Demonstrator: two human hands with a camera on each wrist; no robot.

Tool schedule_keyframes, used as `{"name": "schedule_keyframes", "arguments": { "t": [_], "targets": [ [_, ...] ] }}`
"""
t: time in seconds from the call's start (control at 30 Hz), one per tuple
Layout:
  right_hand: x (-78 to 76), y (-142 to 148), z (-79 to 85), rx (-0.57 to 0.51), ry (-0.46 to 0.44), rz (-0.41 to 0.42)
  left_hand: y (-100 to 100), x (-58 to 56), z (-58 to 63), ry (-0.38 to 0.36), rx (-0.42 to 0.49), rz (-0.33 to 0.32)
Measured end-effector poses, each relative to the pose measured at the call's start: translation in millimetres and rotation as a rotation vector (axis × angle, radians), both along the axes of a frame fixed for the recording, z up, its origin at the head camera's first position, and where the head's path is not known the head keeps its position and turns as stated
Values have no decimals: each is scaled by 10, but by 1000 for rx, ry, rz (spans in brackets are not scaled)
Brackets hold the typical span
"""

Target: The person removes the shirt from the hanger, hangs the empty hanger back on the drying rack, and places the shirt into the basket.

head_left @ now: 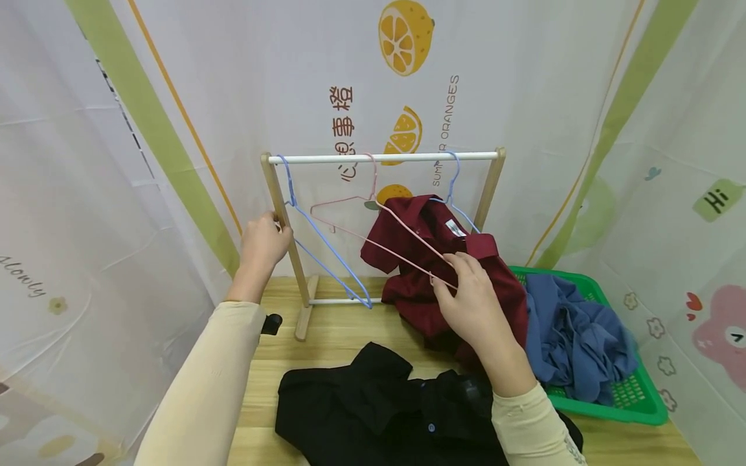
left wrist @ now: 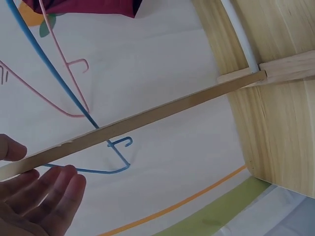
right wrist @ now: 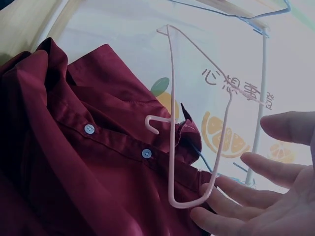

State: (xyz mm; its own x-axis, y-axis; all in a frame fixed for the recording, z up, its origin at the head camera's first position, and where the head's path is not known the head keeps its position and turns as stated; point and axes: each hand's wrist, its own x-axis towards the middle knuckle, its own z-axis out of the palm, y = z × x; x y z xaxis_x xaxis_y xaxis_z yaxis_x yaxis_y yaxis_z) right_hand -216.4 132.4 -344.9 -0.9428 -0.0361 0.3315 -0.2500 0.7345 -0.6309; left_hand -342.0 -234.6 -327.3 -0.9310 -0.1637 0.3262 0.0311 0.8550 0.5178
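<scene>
My left hand (head_left: 265,246) grips the left wooden post (left wrist: 147,118) of a small garment rack, with the thumb on one side and the fingers on the other. Near it a blue hanger (head_left: 290,181) hangs from the bar. My right hand (head_left: 474,301) is at the lower right end of a pink hanger (right wrist: 172,147), which hangs turned at mid-bar. Its fingers are spread and fairly straight, fingertips right at the wire's end. Behind that hand, a dark red short-sleeved shirt (head_left: 416,317) with pale buttons hangs on a second blue hanger (head_left: 453,181).
A black garment (head_left: 350,401) lies on the wooden table (head_left: 259,414) in front of the rack. At the right, a green basket (head_left: 649,398) holds blue cloth (head_left: 577,336). The rack's white top bar (head_left: 338,159) runs before a printed curtain (head_left: 233,77).
</scene>
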Motion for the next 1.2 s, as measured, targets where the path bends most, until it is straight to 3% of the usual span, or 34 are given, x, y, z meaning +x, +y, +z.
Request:
{"name": "schedule_keyframes", "arguments": {
  "t": [0.17, 0.33, 0.5, 0.63, 0.77, 0.9, 1.03, 1.2],
  "targets": [
    [34, 19, 14, 18, -35, -8, 1, 137, -12, -27, 16, 6],
    [147, 71, -14, 26, -14, -13, 26, 376, -88, -87, 1, 10],
    [336, 139, -95, 41, 34, 4, 153, 752, -178, -188, -43, -42],
    [527, 207, -184, 113, -41, 22, 340, 1123, -298, -252, -63, -100],
    [680, 296, -325, 209, -198, 40, 518, 1473, -491, -287, -46, -142],
    [752, 421, -514, 264, -353, 48, 641, 1711, -742, -352, -16, -146],
    [786, 568, -764, 295, -496, 57, 713, 1852, -1047, -453, 1, -127],
    [802, 736, -1153, 303, -655, 79, 730, 1936, -1454, -579, 9, -120]
  ]
}}
